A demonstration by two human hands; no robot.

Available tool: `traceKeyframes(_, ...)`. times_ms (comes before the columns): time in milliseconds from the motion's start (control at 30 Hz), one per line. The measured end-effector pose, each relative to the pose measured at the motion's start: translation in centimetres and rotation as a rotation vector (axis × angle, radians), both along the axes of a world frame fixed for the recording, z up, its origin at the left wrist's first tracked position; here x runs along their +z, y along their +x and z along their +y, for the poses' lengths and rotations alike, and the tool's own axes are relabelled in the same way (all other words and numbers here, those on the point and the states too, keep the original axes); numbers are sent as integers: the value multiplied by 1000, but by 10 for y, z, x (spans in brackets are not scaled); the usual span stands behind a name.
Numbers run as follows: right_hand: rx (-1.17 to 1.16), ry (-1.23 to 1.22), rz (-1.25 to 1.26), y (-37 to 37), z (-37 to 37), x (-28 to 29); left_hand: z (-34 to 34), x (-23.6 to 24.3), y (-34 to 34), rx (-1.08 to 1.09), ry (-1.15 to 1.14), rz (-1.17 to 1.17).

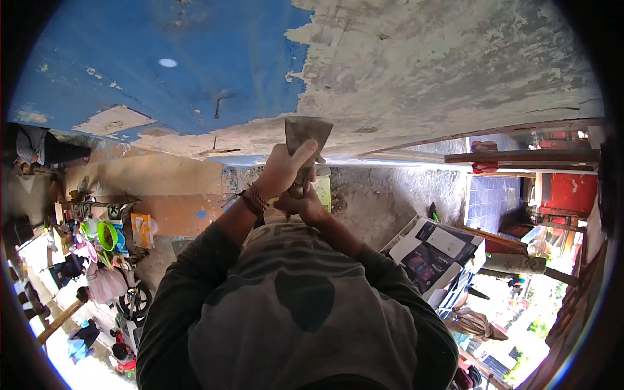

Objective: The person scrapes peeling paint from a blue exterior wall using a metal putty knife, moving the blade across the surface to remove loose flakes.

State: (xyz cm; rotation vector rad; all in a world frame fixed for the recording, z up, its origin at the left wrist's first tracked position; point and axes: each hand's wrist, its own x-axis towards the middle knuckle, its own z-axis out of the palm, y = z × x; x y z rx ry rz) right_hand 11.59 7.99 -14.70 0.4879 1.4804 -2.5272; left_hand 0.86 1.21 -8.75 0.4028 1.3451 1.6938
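A metal scraper (305, 129) with a wide blade is raised against the painted wall (234, 71), where blue paint borders a pale, scraped, patchy area. My left hand (283, 172) is closed round the scraper, with the thumb lying up along the blade. Just below it, my right hand (309, 207) is wrapped round the lower part of the tool's handle. Both forearms come up from the lower edge on either side of my torso. Whether the blade's tip touches the surface is hard to tell.
Printed cardboard (432, 250) leans at the right, near a wooden beam (513, 263) and an opening with blue tiles (494, 201). At the left are green plastic items (107, 234), a striped bag (107, 283), a motorbike wheel (136, 302) and dark clothing (39, 146).
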Motion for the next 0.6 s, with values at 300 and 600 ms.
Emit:
traceKeyframes(300, -79, 130, -255, -3, -9, 2, 1, -23, 2, 54, 42, -53)
traceKeyframes(600, -280, 224, -21, -3, -22, 15, 4, 3, 7, 16, 66, -126)
